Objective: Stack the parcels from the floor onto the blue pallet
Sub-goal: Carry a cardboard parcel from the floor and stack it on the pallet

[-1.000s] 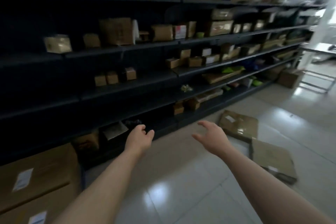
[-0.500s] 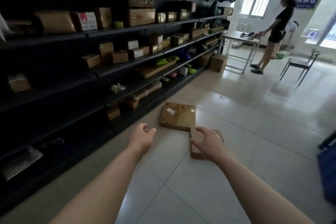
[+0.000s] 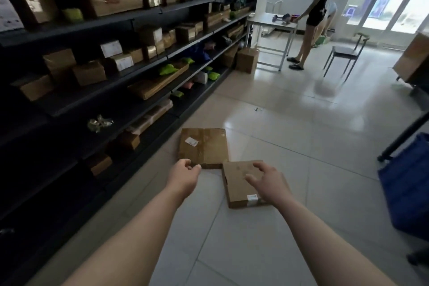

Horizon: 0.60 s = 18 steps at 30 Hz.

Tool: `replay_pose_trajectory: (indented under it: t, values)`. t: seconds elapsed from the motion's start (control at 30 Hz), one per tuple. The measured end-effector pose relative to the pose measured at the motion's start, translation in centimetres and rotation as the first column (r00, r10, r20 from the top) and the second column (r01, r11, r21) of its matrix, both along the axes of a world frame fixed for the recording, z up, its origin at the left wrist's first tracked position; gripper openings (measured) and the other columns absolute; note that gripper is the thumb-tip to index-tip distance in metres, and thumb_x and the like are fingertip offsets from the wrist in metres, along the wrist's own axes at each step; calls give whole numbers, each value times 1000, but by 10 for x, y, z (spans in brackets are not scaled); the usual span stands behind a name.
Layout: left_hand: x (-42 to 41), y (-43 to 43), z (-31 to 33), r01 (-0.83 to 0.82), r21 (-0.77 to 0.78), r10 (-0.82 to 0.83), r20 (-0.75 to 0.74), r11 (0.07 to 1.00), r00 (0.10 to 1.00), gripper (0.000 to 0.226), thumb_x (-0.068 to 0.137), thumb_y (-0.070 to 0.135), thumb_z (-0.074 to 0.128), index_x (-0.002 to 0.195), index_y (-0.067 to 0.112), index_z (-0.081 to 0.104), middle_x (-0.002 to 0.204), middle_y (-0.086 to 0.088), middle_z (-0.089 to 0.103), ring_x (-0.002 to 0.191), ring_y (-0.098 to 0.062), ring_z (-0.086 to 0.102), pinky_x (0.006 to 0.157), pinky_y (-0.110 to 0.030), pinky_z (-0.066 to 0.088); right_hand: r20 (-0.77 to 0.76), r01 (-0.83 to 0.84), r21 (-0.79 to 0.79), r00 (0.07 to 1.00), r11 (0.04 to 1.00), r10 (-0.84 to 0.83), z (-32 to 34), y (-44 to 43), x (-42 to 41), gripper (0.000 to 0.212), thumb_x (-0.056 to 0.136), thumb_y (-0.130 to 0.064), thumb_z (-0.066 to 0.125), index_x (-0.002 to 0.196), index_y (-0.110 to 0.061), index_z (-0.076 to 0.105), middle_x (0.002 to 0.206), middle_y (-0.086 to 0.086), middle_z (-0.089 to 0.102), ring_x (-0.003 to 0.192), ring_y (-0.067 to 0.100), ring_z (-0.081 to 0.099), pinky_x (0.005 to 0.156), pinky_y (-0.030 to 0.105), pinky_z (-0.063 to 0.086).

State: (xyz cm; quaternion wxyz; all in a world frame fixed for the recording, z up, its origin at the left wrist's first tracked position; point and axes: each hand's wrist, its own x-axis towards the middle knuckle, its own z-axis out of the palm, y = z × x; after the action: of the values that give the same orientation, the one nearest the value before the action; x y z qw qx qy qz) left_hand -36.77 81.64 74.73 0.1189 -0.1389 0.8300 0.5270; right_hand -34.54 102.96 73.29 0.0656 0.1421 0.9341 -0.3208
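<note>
Two flat brown cardboard parcels lie side by side on the tiled floor. The farther parcel (image 3: pixel 204 146) carries a white label. The nearer parcel (image 3: pixel 236 181) lies to its right with a small label at its near edge. My left hand (image 3: pixel 184 176) hovers in front of the farther parcel's near edge, fingers loosely curled, holding nothing. My right hand (image 3: pixel 267 181) is spread above the nearer parcel and covers its right side; I cannot tell whether it touches. A blue object (image 3: pixel 406 188) at the right edge is only partly in view.
Dark shelving (image 3: pixel 104 81) full of boxes runs along the left. A cardboard box (image 3: pixel 247 59) stands at the shelf's far end. A person (image 3: pixel 313 14) stands by a white table (image 3: pixel 271 24); a chair (image 3: pixel 343 53) is nearby. A black leg (image 3: pixel 404 137) slants at right.
My view has swung right from the shelving toward the floor and both hands have come nearer the two parcels. The right hand now spreads over the nearer parcel.
</note>
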Motion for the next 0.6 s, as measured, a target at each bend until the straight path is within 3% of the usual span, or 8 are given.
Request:
replay_pose_trajectory:
  t: [0.27, 0.6]
  values:
    - [-160, -23, -11, 41, -118, -35, 56, 992, 998, 51, 95, 27, 55, 140, 6, 43, 134, -12, 53, 121, -27, 51, 99, -34, 41, 48, 80, -70, 996, 994, -77, -10, -21, -147, 52, 91, -36, 61, 138, -18, 48, 140, 5, 51, 130, 23, 46, 105, 34, 38]
    - [-323, -3, -56, -10, -122, 24, 113, 992, 993, 51, 96, 26, 54, 141, 4, 42, 139, -14, 50, 126, -28, 48, 100, -35, 39, 143, 99, -115, 986, 988, -82, -47, 10, -318, 53, 92, -34, 59, 141, -18, 46, 142, 7, 49, 130, 26, 47, 104, 36, 42]
